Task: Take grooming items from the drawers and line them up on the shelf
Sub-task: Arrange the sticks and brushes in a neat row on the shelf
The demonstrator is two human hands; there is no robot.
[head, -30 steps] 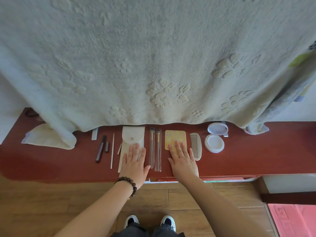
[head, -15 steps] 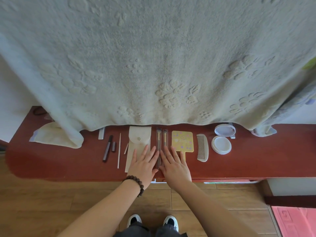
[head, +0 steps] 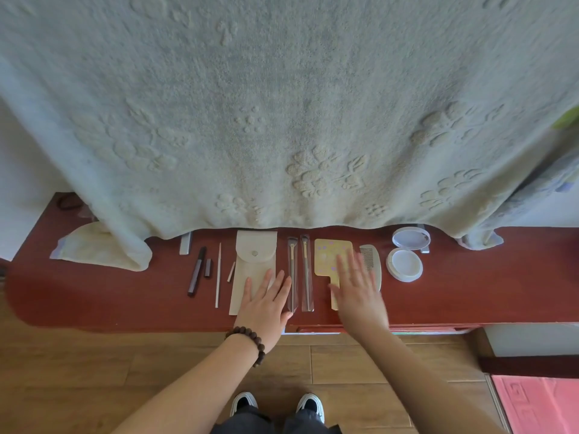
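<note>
Grooming items lie in a row on the dark red shelf (head: 94,296). From left: a metal clip (head: 185,247), a dark pencil (head: 196,270) and its cap (head: 207,267), a thin white stick (head: 218,278), a beige snap pouch (head: 253,264), two sleeved brushes (head: 299,270), a yellow hand mirror (head: 329,256), a pale comb (head: 371,261), and an open round compact (head: 404,264). My left hand (head: 264,305) rests flat and open on the pouch's near end. My right hand (head: 357,286), blurred, hovers open over the mirror handle and comb.
A big pale embossed blanket (head: 282,114) hangs over the shelf's back and hides its far edge. A folded cream cloth (head: 94,249) lies at the left. Wooden floor (head: 94,371) and my shoes are below; a pink mat (head: 539,402) sits at lower right.
My right hand has swung right, from beside the brushes to over the mirror and comb. My left hand has stayed on the pouch. The two brushes now lie uncovered.
</note>
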